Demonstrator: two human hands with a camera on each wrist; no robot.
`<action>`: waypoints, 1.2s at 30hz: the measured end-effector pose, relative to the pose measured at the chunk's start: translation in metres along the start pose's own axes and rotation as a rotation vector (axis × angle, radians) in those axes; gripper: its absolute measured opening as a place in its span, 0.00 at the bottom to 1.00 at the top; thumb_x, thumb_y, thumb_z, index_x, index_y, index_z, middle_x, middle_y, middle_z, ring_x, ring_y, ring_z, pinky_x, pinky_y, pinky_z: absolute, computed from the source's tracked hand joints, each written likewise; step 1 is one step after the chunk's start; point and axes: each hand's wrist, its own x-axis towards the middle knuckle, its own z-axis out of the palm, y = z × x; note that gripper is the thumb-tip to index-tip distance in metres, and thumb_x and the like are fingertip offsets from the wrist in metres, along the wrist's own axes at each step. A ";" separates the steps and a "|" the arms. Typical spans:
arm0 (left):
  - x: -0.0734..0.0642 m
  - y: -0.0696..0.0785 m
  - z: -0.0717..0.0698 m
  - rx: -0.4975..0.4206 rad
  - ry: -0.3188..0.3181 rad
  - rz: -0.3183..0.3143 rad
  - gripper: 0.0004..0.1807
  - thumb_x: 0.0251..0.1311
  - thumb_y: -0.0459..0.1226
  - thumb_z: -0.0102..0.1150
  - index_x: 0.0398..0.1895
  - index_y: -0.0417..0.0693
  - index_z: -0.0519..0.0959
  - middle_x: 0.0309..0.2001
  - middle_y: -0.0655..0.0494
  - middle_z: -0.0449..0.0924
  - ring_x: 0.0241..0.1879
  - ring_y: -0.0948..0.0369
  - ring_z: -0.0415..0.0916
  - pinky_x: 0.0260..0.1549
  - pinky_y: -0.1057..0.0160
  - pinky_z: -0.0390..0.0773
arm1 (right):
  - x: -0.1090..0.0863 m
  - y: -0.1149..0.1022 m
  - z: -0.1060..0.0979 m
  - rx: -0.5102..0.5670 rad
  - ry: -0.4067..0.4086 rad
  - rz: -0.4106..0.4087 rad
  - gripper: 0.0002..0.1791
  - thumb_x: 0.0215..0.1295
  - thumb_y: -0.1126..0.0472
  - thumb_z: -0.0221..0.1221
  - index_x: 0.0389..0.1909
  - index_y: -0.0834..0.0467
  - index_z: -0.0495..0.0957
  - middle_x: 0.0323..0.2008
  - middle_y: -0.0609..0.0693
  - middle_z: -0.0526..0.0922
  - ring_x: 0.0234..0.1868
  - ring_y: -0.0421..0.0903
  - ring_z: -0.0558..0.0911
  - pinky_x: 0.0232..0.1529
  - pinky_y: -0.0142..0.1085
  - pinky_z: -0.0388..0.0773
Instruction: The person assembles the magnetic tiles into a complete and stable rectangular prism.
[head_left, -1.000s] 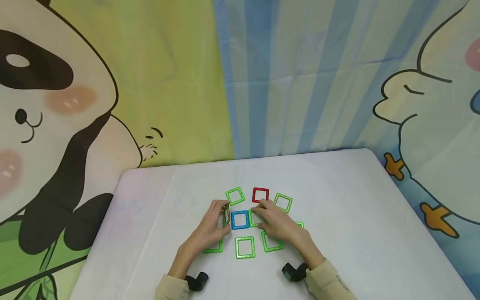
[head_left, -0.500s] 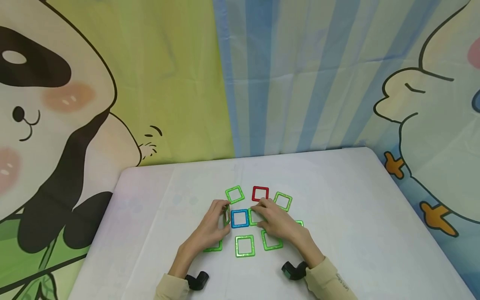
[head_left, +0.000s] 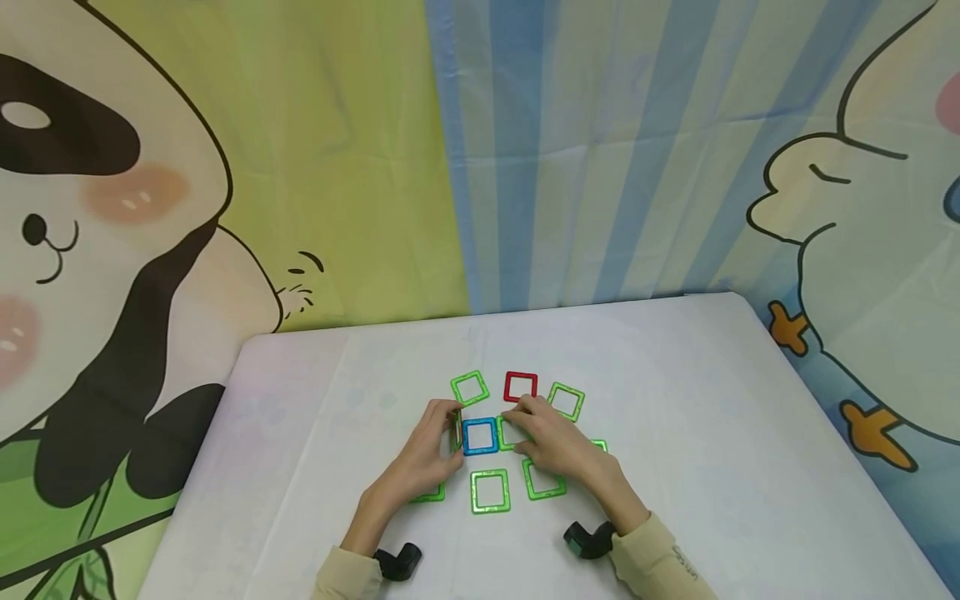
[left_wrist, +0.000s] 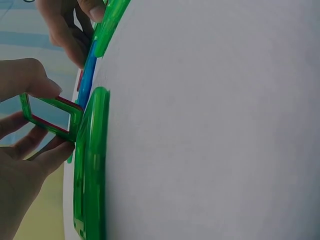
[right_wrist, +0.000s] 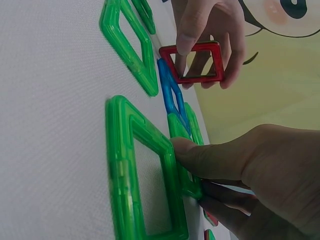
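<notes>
My left hand pinches a pair of square magnetic tiles held face to face, standing upright. The right wrist view shows its red tile, and the left wrist view its green tile. This pair is right at the left edge of a flat blue tile. On the blue tile's other side, a flat green tile lies edge to edge with it. My right hand grips that green tile between thumb and fingers, hiding part of it.
Around the hands, on the white tabletop, lie a red tile and several green tiles, such as the near green tile and the far-left green tile. Another green tile is partly under the left hand.
My left hand has shifted slightly right, bringing the upright pair up to the blue tile's left edge. The right hand stays in place on the green tile.
</notes>
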 end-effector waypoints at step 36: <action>0.002 -0.004 0.004 -0.244 0.032 -0.112 0.20 0.79 0.40 0.49 0.68 0.41 0.67 0.67 0.44 0.72 0.70 0.47 0.71 0.67 0.52 0.75 | 0.000 -0.001 -0.001 0.017 0.001 -0.002 0.27 0.62 0.64 0.72 0.62 0.61 0.80 0.52 0.50 0.78 0.52 0.46 0.76 0.55 0.42 0.79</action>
